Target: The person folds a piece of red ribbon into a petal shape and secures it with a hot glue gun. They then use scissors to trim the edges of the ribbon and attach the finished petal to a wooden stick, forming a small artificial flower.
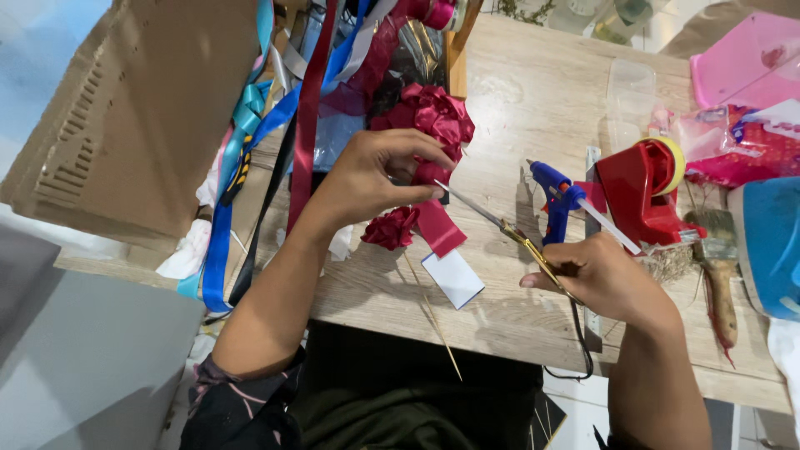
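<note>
Over the middle of the wooden tabletop (533, 108), both hands are up off the surface so the ribbon sits right in line with the blades. The left hand (375, 175) has its fingers curled in and pinched on a strip of dark red ribbon (437, 227), holding it out taut-ish so the loose end hangs down toward the little white card (454, 279). The right hand (604, 279) is closed round the gold handles of the scissors (500, 223), blades pointing left at the ribbon with the tips just beside the left fingers; can't really tell if the blades are parted. A finished ribbon rose (390, 227) lies under the left hand, and a bigger bunch of them (433, 112) sits just behind. Blue glue gun (554, 196) and red tape dispenser (637, 187) are parked within easy reach on the right, next to a paintbrush (718, 275). Loose ribbons (250, 133) dangle off to the left beside a cardboard box (142, 108).
</note>
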